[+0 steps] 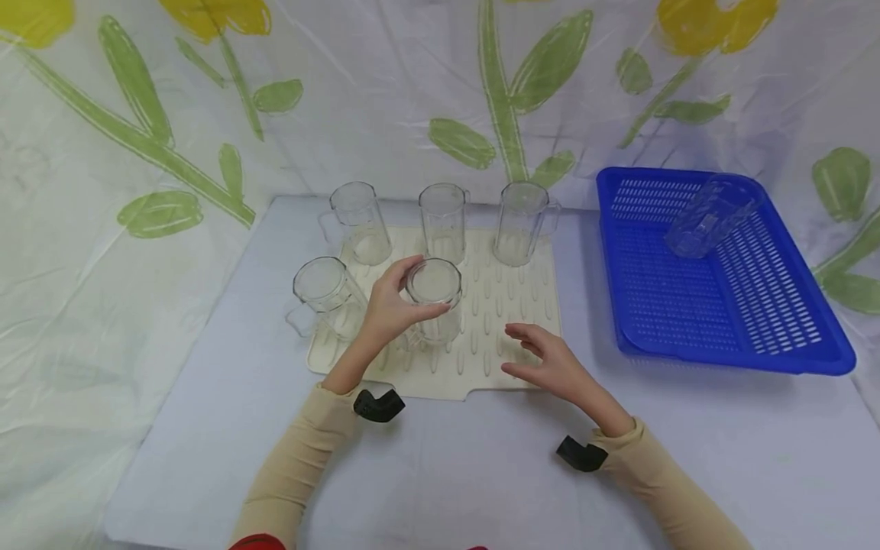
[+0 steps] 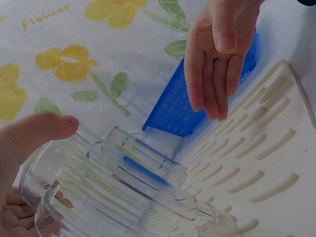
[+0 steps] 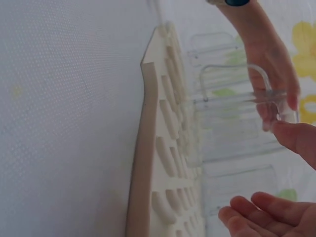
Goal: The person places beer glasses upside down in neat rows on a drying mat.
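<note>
My left hand grips a clear glass mug by its upper end, thumb on one side and fingers on the other. The mug stands on the front middle of a cream ridged mat. In the left wrist view, the mug's faceted side and handle show close up. My right hand hovers over the mat's front right part, its fingers loosely bent and nothing in them. Left of the gripped mug stands another clear mug, and three more, including one mug, line the back.
A blue plastic basket stands at the right of the table. Inside it, a clear mug leans against the back right corner. A flower-printed sheet hangs behind the white table.
</note>
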Tool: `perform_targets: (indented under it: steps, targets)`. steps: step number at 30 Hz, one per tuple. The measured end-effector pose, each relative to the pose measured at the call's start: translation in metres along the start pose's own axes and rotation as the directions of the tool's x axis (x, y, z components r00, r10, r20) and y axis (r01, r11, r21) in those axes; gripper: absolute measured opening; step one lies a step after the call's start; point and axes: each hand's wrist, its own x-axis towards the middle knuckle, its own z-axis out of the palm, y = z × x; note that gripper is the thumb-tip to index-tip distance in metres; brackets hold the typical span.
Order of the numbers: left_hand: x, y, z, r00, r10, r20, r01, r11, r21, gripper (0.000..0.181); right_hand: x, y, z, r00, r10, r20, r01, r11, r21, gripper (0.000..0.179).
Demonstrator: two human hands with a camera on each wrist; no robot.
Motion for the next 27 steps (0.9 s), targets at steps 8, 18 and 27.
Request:
perform_targets:
  steps: [8, 18, 27]
  targets:
    - [0.0, -0.004, -0.003, 0.999, -0.041, 0.02, 0.041, 0.999, -0.01, 0.077, 0.001, -0.004, 0.003, 0.996, 0.042, 0.076, -0.049, 0.995, 0.084, 0.057]
    - [-0.003, -0.002, -0.001, 0.999, -0.042, 0.012, 0.043, 0.998, -0.055, 0.075, -0.009, -0.013, -0.011, 0.99, 0.066, 0.126, -0.079, 0.991, 0.107, 0.056]
    - [-0.001, -0.011, 0.001, 1.0, -0.022, -0.005, 0.022, 0.997, -0.077, 0.075, -0.014, -0.017, -0.019, 0.992, 0.0, 0.128, -0.008, 0.998, 0.058, 0.054]
